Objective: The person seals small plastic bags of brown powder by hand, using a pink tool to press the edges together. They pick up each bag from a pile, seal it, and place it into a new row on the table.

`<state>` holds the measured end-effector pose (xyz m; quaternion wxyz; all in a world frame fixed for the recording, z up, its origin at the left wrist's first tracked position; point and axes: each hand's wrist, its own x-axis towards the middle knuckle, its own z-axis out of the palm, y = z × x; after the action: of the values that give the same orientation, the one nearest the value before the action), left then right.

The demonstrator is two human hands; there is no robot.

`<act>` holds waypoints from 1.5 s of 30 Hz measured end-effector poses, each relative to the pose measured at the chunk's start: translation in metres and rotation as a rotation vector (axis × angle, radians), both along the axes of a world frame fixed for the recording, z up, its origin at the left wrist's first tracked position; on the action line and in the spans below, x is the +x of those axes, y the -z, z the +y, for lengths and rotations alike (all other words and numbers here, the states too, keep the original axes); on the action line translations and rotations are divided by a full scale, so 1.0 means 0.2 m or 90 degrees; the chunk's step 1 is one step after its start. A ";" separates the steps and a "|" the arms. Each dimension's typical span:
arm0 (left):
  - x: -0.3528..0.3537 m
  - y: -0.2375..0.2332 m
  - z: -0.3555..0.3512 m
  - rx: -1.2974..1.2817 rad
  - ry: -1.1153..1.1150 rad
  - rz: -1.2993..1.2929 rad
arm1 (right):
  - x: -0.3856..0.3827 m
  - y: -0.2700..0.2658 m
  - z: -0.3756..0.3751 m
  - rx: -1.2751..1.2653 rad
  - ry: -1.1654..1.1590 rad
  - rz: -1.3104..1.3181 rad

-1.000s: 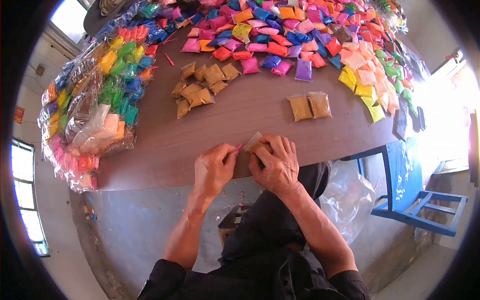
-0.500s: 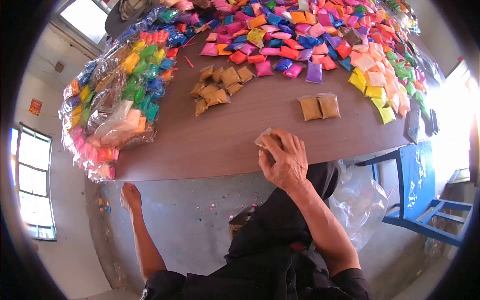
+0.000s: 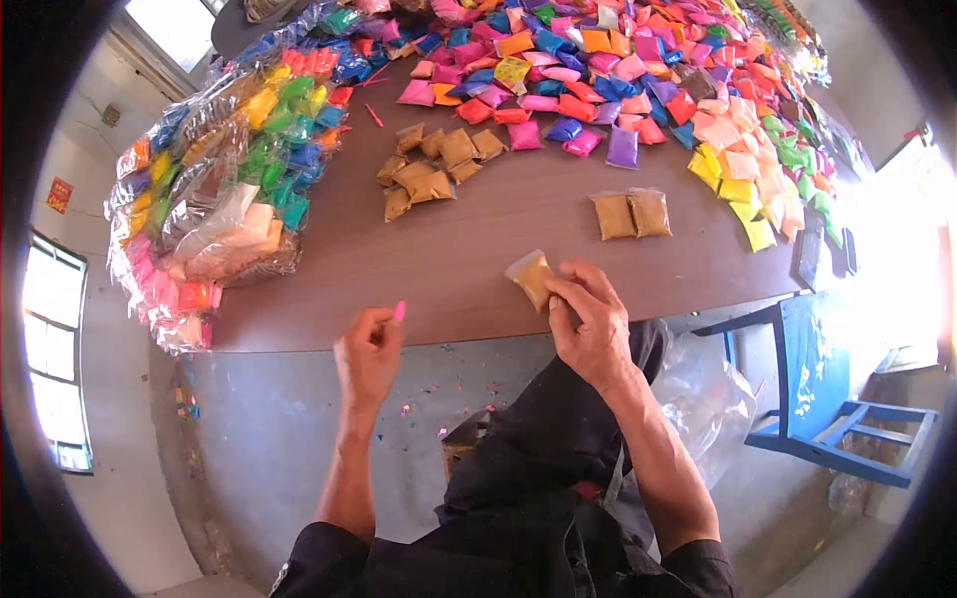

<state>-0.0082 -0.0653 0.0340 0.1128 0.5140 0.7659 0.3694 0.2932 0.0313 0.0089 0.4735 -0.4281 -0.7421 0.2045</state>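
My right hand [image 3: 594, 324] pinches a small clear packet of brown material [image 3: 531, 278] by its lower right edge, just above the front of the table. Over the table's front edge, my left hand [image 3: 369, 354] is closed, with a small pink pointed piece [image 3: 400, 311] sticking up from its fingertips; the fingers hide the rest of it. Two similar brown packets [image 3: 631, 214] lie side by side beyond my right hand. A loose pile of brown packets [image 3: 439, 164] sits farther back on the brown table [image 3: 339, 264].
Many colourful packets [image 3: 578, 105] cover the back of the table. At the left is a heap of clear bags with bundled packets [image 3: 219, 199]. Peach and yellow packets [image 3: 738, 179] lie at the right. A blue chair [image 3: 817, 359] and a clear plastic bag [image 3: 698, 399] are below right.
My left hand has risen from below the table edge toward the right, bringing the pink piece into view. The brown packet in my right hand now shows more fully.
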 end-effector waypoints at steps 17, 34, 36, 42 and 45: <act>0.27 -0.03 0.05 0.019 0.110 -0.127 | 0.00 -0.03 0.12 0.111 -0.110 -0.183; 0.53 0.10 0.32 0.088 0.211 0.021 | 0.00 -0.01 0.10 0.098 -0.079 -0.208; 0.53 0.05 0.34 0.078 0.185 -0.007 | 0.00 -0.01 0.10 0.096 -0.080 -0.205; 0.55 0.07 0.42 0.085 0.225 0.012 | -0.01 -0.01 0.10 0.093 -0.072 -0.184; 0.52 0.06 0.43 0.068 0.222 0.000 | 0.00 -0.01 0.10 0.096 -0.071 -0.186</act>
<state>0.0962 0.0205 0.0217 0.1477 0.6440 0.6444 0.3849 0.2925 0.0514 0.0117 0.3791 -0.3747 -0.8389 0.1099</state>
